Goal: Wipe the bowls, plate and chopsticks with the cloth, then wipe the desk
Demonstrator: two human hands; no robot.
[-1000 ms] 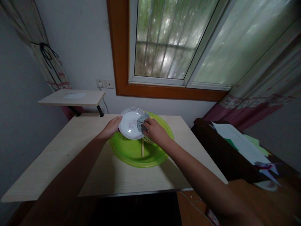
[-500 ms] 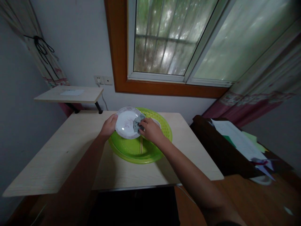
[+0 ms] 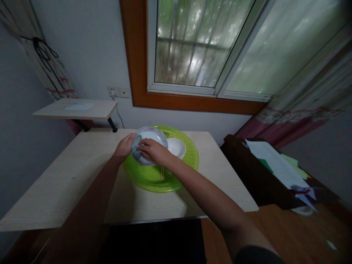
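A white plate with a patterned rim is held over a round green tray. My left hand grips the plate by its left edge. Pressed on the plate's left side is a grey-green cloth, with the fingers of my right hand closed on it. Beside the plate, on the tray, sits a white bowl, partly behind my right wrist. A pair of chopsticks lies on the tray, their upper ends hidden under the plate.
The tray rests on a pale wooden table. A small raised shelf with a paper label stands at the table's back left. To the right is a dark brown piece of furniture with papers on it.
My right hand has moved the cloth from the plate's right side to its left edge. The white bowl now shows more fully. The view has shifted slightly.
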